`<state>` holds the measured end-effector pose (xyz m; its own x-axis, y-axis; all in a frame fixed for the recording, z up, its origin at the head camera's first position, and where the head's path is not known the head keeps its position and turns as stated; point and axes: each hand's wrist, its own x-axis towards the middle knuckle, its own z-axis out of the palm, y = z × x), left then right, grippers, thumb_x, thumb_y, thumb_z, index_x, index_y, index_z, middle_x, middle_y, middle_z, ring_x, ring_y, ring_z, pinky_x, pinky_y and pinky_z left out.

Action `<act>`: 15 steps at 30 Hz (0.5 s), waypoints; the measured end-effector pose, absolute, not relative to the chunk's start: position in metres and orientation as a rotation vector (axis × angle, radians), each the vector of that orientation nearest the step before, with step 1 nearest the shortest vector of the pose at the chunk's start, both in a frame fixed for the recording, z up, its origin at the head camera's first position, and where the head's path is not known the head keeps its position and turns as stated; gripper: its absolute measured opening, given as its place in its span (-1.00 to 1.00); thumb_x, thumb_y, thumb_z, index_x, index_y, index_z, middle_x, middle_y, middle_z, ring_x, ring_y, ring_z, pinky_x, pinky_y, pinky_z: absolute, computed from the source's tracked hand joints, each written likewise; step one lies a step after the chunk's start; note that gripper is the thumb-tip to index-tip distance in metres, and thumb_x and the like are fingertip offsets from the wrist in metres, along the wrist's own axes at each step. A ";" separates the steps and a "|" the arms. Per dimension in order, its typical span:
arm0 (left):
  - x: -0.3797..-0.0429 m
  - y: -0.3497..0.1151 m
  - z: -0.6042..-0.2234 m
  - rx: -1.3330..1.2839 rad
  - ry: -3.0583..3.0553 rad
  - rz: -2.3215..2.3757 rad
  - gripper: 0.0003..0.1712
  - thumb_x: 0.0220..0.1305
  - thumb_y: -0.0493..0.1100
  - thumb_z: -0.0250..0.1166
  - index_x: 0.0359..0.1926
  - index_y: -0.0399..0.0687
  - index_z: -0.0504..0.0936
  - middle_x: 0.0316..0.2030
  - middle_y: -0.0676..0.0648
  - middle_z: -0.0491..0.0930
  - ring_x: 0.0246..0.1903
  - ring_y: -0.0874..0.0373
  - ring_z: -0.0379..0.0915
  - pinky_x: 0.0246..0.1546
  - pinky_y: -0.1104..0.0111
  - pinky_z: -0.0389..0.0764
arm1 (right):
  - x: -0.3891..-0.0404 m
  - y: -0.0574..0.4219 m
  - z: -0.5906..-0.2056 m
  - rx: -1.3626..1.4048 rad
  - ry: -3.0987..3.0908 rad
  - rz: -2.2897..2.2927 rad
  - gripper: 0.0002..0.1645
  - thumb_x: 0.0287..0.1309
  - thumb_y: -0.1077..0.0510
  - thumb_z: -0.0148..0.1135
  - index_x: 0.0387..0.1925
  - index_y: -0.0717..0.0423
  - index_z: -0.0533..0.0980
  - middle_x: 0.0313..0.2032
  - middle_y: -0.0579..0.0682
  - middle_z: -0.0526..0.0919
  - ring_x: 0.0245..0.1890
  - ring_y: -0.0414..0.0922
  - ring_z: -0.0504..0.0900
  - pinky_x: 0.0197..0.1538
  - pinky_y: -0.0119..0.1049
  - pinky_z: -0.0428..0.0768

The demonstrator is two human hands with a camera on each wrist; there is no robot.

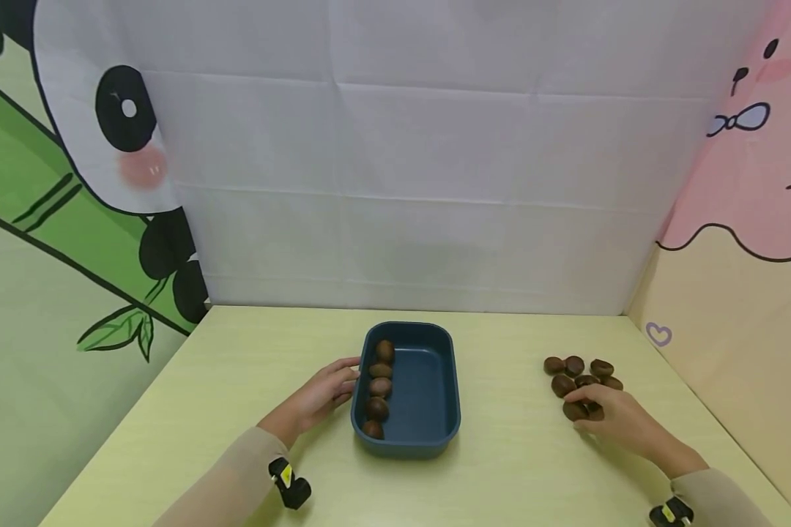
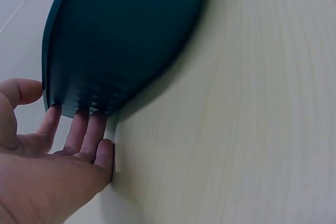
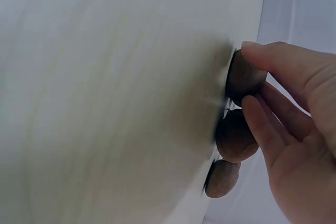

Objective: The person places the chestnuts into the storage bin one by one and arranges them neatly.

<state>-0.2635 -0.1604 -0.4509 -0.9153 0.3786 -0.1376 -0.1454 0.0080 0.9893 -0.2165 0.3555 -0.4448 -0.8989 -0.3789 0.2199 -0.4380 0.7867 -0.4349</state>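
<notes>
The pale table (image 1: 501, 476) bore a blue tray (image 1: 425, 395). At the tray's nine-o'clock wall, the left hand (image 1: 319, 399) rested loosely spread fingers; light pressure was judged enough to steady it. Toward three o'clock, the right hand (image 1: 616, 421) held a thumb-and-fingertip pinch. A row of five nuts (image 1: 380, 387) lined the tray's nine-o'clock side. The pinched nut (image 3: 245, 77), at the seven-o'clock edge of the loose nuts (image 1: 562, 386), called for a hold across its rounded sides, clear of neighbours.
</notes>
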 end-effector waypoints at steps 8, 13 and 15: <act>-0.263 -0.161 -0.451 0.247 1.928 1.961 -0.38 0.55 -0.12 -0.01 0.49 -0.28 0.13 0.34 -0.33 0.35 0.29 -0.14 0.36 0.41 0.01 0.14 | -0.219 0.355 -0.447 0.726 -2.805 0.700 -0.57 -0.09 0.31 0.55 -0.10 0.05 0.66 -0.08 -0.01 0.67 -0.14 -0.04 0.65 -0.17 -0.26 0.64; -0.262 -0.160 -0.450 0.223 1.922 1.966 -0.37 0.54 -0.12 0.01 0.50 -0.26 0.14 0.37 -0.32 0.31 0.33 -0.15 0.30 0.41 0.00 0.14 | -0.218 0.354 -0.448 0.755 -2.788 0.720 -0.56 -0.10 0.33 0.55 -0.11 0.03 0.65 -0.08 -0.04 0.66 -0.12 -0.08 0.63 -0.17 -0.28 0.63; -0.262 -0.160 -0.450 0.216 1.920 1.967 -0.38 0.53 -0.13 0.01 0.50 -0.25 0.15 0.38 -0.31 0.29 0.34 -0.16 0.28 0.41 0.00 0.14 | -0.218 0.354 -0.448 0.768 -2.788 0.728 -0.55 -0.10 0.34 0.55 -0.10 0.03 0.65 -0.07 -0.03 0.65 -0.11 -0.08 0.62 -0.16 -0.28 0.63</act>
